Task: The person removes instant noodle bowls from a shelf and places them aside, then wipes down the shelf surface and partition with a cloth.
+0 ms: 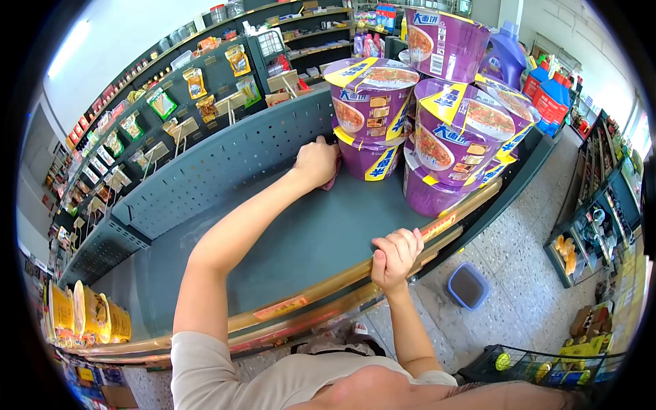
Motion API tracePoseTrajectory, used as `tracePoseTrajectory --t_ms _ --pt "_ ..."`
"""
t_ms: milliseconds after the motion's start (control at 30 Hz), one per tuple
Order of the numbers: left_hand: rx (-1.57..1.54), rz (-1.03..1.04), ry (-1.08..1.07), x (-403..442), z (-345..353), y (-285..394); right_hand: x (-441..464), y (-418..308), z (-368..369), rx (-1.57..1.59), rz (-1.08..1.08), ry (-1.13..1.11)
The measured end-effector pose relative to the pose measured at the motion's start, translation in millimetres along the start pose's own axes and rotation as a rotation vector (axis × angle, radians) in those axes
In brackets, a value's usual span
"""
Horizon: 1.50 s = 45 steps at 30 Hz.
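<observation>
My left hand [318, 164] is closed on a dark reddish cloth [332, 180], pressed down at the back of the grey shelf [273, 253]. Right beside it stand stacked purple instant noodle tubs [369, 102], with yellow bands and pictures of noodles on their lids. Most of the cloth is hidden under my fingers. My right hand [396, 256] has its fingers curled over the front edge of the shelf, at the price strip [328, 287], just below another stack of the purple tubs [447, 133].
Yellow tubs [89, 314] stand at the shelf's far left end. A perforated back panel [232, 164] runs behind my left arm. On the floor to the right sits a blue-rimmed bucket [469, 285] of dark water. A black wire basket [540, 365] is at lower right.
</observation>
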<state>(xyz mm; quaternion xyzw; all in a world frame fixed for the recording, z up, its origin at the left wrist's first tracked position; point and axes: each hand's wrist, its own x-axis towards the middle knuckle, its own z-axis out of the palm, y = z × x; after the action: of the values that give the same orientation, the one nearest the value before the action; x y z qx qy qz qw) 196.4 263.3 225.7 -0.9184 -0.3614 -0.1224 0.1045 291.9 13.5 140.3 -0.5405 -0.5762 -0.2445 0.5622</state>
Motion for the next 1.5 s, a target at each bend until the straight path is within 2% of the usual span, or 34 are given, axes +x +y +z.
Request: tracePoseTrajectory --t_ms 133,333,600,700,800,1167,1500 --pt "-0.038 0.101 0.029 -7.0 -8.2 -5.6 -0.5 -2.4 0.5 0.000 0.007 -0.010" --pt "-0.071 0.090 0.051 -29.4 -14.4 -1.2 1.0 -1.1 -1.0 0.002 0.001 -0.009" --pt "-0.123 0.184 -0.035 -78.8 -42.4 10.4 0.7 -2.2 -0.1 -0.002 0.002 -0.002" --pt "-0.209 0.256 0.012 -98.0 -51.8 17.8 0.8 -1.6 0.8 0.000 -0.004 0.008" --pt "-0.241 0.279 -0.058 -115.0 -61.6 25.2 0.6 -1.1 0.6 0.007 -0.010 0.007" --pt "-0.443 0.562 -0.152 -157.8 -91.3 43.1 0.0 -1.6 -0.1 -0.009 0.000 -0.020" --pt "-0.493 0.570 -0.262 -178.5 -96.0 30.6 1.5 -3.8 -5.1 -0.017 -0.005 -0.038"
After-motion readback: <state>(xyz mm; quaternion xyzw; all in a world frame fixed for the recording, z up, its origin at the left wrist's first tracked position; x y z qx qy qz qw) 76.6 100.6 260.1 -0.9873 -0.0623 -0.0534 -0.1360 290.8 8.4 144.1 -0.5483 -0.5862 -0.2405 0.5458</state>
